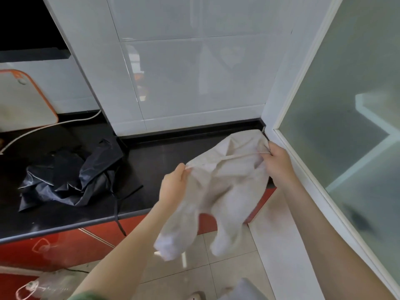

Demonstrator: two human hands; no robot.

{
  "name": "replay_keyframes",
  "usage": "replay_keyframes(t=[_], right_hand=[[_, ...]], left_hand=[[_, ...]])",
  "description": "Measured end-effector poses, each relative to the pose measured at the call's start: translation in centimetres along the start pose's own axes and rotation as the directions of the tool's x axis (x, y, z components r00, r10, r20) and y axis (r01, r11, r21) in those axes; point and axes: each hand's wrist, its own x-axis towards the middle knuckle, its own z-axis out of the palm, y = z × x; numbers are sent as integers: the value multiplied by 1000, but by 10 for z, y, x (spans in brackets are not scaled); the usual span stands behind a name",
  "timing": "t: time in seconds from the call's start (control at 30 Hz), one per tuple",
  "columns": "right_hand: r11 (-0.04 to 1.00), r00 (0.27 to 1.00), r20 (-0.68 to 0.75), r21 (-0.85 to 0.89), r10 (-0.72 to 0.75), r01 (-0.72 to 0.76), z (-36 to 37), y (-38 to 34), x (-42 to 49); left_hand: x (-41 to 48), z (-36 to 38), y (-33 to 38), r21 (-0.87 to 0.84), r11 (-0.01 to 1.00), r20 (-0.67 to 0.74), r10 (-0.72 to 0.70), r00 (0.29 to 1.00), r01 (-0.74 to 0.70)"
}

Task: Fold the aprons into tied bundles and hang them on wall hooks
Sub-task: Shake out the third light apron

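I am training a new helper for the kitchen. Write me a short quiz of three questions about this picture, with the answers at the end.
1. True or false: the black apron already hangs on a wall hook.
2. What do the left hand and the right hand grip together? A) the pale apron B) the white cable C) the cutting board
3. Fill in: the black apron lies crumpled on the dark ____.

Key: 1 false, it lies on the counter; 2 A; 3 counter.
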Motion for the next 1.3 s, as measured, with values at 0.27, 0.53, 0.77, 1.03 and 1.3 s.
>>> replay_keyframes(t=[0.27, 0.53, 0.77, 1.03, 1.3], right_hand=[[975, 994, -92, -219, -54, 32, 7, 19, -2], [987, 952, -269, -114, -144, 117, 11, 24, -3], [913, 941, -227, -378, -252, 153, 8, 31, 0], [965, 996, -69, -253, 49, -65, 8, 32, -3], [905, 988, 23, -405, 152, -130, 19, 85, -24]], left_hand=[[2, -46, 9, 491, 861, -184, 252, 950, -133], [-2, -79, -13, 422, 883, 214, 121, 969, -203], [14, -84, -31, 566, 819, 60, 80, 995, -100], [17, -85, -25, 701, 713, -358, 346, 867, 5], [-1, -56, -48, 835, 542, -131, 28, 991, 95]])
